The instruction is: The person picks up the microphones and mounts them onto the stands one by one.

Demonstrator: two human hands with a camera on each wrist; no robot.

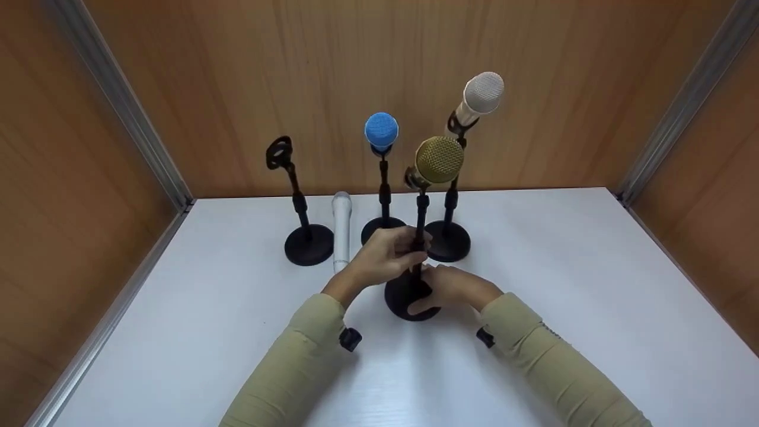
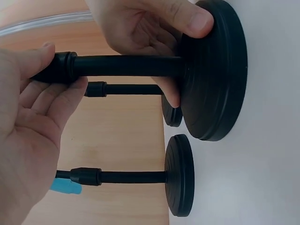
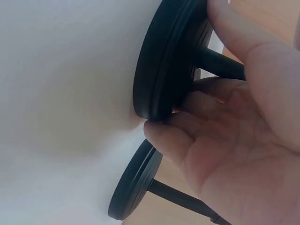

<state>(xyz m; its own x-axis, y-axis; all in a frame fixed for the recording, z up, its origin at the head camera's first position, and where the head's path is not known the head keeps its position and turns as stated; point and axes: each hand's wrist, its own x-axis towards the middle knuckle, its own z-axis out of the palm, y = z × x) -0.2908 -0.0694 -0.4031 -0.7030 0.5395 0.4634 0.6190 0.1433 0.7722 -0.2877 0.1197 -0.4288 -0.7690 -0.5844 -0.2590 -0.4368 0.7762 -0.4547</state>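
A gold microphone sits in the clip of a black stand, whose round base is near the white table's middle. My left hand grips the stand's pole at its collar, thumb on one side and fingers on the other. Lower down, my right hand holds the base, with the thumb on its top and the fingers at its edge. In the right wrist view the base's edge is close to the table surface; whether they touch, I cannot tell.
Behind stand a blue microphone and a white microphone on black stands. At the left are a stand with an unfilled clip and a white microphone lying on the table. Wooden panels enclose the table.
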